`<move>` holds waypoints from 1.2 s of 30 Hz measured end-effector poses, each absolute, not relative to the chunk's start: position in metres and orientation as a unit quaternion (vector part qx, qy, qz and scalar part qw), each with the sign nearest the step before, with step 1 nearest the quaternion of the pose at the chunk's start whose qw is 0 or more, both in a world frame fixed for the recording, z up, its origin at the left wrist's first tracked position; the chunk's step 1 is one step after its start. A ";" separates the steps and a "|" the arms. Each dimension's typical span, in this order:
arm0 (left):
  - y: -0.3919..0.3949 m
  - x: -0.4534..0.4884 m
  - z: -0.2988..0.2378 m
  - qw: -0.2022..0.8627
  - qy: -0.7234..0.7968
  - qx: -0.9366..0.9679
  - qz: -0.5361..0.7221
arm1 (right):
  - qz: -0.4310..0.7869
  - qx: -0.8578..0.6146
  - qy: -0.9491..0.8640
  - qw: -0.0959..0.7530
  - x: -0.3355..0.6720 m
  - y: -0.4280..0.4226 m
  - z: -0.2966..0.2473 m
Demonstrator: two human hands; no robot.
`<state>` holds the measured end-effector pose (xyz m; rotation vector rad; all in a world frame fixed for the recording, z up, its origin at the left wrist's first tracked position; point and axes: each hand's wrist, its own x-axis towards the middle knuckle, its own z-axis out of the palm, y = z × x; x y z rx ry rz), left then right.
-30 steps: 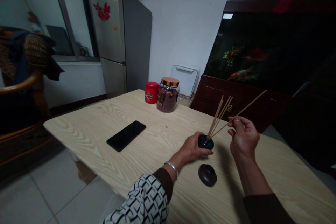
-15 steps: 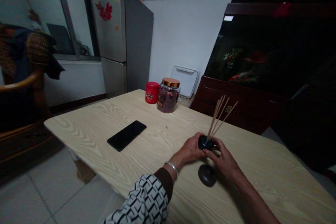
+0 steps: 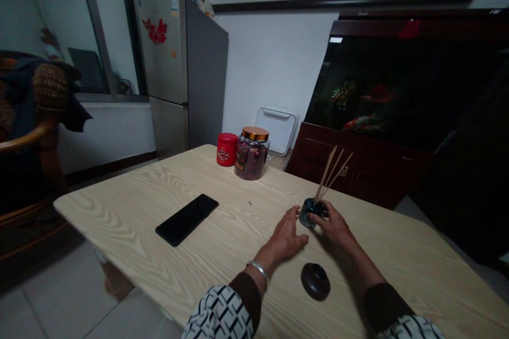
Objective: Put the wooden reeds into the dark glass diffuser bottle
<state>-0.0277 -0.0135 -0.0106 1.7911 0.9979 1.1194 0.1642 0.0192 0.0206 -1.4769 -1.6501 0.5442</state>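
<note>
Reed diffuser bottle [image 3: 307, 213] partly hidden by right hand [image 3: 333, 228].

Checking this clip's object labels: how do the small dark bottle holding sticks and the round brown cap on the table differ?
The bottle is glossy blue-black, while the cap is a duller brown. The bottle stands upright with thin wooden sticks rising from it; the cap holds nothing. The right hand touches the bottle, while the cap sits alone on the table. Both are small, round and dark.
</note>
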 end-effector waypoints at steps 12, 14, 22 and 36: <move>-0.018 -0.027 -0.011 0.396 0.413 0.678 0.461 | 0.212 -0.612 -0.584 0.489 0.168 -0.046 -0.010; -0.023 -0.028 -0.004 0.415 0.422 0.661 0.462 | 0.244 -0.595 -0.560 0.523 0.167 -0.056 0.004; -0.047 -0.052 0.146 0.635 0.125 0.570 0.506 | 0.451 -0.358 -0.521 0.630 0.165 -0.088 0.169; -0.079 -0.062 0.201 0.696 -0.114 0.450 0.549 | 0.403 -0.190 -0.534 0.718 0.145 -0.123 0.222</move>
